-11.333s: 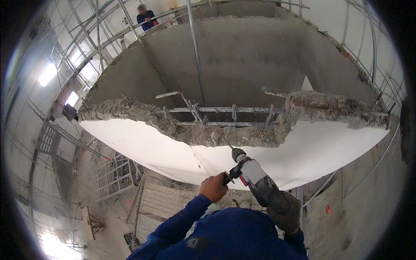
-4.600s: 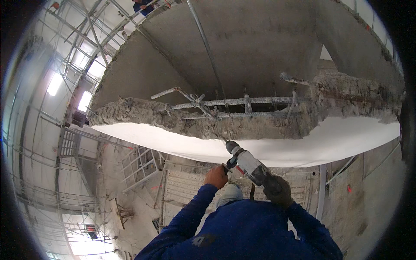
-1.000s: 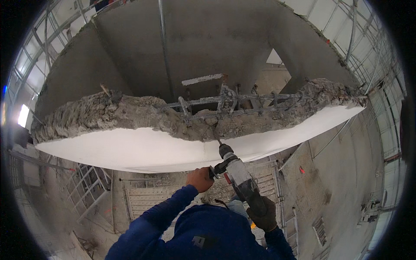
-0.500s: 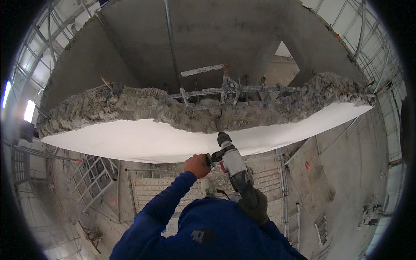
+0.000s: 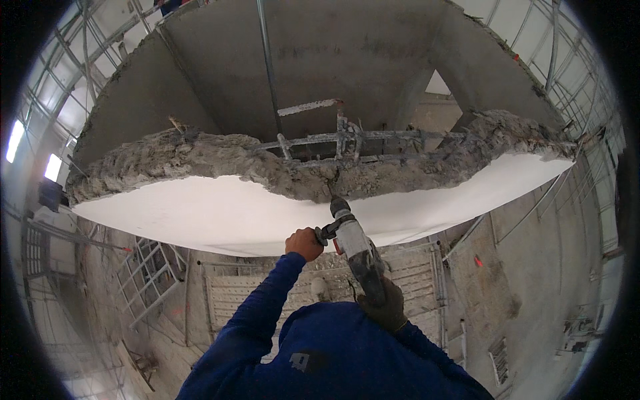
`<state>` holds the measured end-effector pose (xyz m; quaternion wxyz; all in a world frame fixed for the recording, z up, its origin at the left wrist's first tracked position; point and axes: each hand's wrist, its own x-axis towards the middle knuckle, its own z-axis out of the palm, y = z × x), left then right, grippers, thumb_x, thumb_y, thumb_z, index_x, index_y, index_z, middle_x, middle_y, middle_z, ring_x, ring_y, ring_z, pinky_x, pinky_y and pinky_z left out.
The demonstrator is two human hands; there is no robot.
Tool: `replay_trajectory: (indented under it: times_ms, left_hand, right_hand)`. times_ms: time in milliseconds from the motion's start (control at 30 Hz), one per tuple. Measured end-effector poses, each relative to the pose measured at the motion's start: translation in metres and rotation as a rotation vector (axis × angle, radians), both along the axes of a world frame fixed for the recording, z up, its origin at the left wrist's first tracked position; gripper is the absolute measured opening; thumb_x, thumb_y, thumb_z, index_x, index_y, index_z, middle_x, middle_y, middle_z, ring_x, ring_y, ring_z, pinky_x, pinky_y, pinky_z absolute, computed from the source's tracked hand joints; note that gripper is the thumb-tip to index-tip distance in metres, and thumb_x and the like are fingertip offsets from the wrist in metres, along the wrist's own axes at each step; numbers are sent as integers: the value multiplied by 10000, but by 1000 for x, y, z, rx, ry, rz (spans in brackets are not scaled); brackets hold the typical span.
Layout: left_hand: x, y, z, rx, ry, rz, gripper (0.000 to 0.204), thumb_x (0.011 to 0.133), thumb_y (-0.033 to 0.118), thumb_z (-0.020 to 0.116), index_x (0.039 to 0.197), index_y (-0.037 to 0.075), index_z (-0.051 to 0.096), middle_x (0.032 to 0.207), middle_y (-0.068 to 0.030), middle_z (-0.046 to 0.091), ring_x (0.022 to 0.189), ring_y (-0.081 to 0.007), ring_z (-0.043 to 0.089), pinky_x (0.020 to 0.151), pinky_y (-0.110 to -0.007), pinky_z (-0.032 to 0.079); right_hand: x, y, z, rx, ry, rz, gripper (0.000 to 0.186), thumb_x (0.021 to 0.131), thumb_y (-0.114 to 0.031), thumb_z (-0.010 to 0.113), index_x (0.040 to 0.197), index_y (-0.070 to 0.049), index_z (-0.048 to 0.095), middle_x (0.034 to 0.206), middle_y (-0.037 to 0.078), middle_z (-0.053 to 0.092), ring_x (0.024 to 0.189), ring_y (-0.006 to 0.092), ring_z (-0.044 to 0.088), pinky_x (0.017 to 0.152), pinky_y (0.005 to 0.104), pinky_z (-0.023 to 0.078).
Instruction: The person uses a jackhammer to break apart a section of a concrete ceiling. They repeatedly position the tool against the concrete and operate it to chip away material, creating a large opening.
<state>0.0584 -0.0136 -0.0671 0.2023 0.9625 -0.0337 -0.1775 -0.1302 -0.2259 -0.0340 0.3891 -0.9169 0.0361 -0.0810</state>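
Note:
A grey and black rotary hammer (image 5: pixel 355 247) points away from me, its bit meeting the broken concrete edge (image 5: pixel 280 175) of a wall. My bare left hand (image 5: pixel 305 244) is wrapped round its side handle. The gloved right hand (image 5: pixel 385 305) grips the rear handle; its fingers are partly hidden. Around the bit the concrete is rough and crumbled, with steel rebar (image 5: pixel 373 138) bared just behind it. Below the broken edge runs the smooth white wall face (image 5: pixel 200 210).
A metal pole (image 5: pixel 267 67) rises beyond the rebar. Below me lies a slatted scaffold platform (image 5: pixel 250 297). A metal frame (image 5: pixel 148 277) stands at the lower left, and a small ladder-like piece (image 5: pixel 498 360) lies at the lower right. Scaffold tubes line both sides.
The rotary hammer and both hands have shifted slightly up and left in view, with the bit still at the concrete edge. The camera's view has shifted a little too.

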Motion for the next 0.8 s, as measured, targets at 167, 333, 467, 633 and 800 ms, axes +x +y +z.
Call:
replay_trajectory:
  times_ms: [167,333,467,633,800]
  left_hand:
    - [-5,2,2,46,-16,-32,296,776,344,656,842,65,729,823,-179,713,804,-369,700,738,-462,558]
    - [-6,1,-8,85,9,-78,317,806,349,629,889,55,713,850,-187,711,826,-370,698,764,-476,556]
    - [-9,6,-4,105,2,-141,319,831,337,602,909,45,706,872,-190,711,833,-368,697,771,-482,560]
    - [-6,10,-20,95,-31,-142,297,821,335,605,914,75,713,895,-173,716,845,-366,697,770,-481,560]
    - [-10,8,-15,69,-27,-142,220,801,269,619,917,114,724,872,-149,720,840,-340,700,766,-455,548]
  right_hand:
    - [-2,-2,3,237,168,65,600,731,-308,803,1202,-28,558,1007,175,653,906,332,656,753,444,520]
    - [-21,-9,-74,375,81,-33,484,715,-307,832,1068,-53,620,875,85,677,797,228,665,716,382,531]
    - [-21,-1,-73,585,185,-38,448,717,-290,834,1043,-60,630,892,75,685,826,205,669,733,367,534]
    - [-20,4,-77,467,141,-34,439,721,-266,827,1063,-69,633,905,75,689,846,214,673,753,370,534]
    - [-25,6,-91,377,71,-37,467,715,-261,821,1093,-71,622,994,105,673,922,233,661,795,387,521]
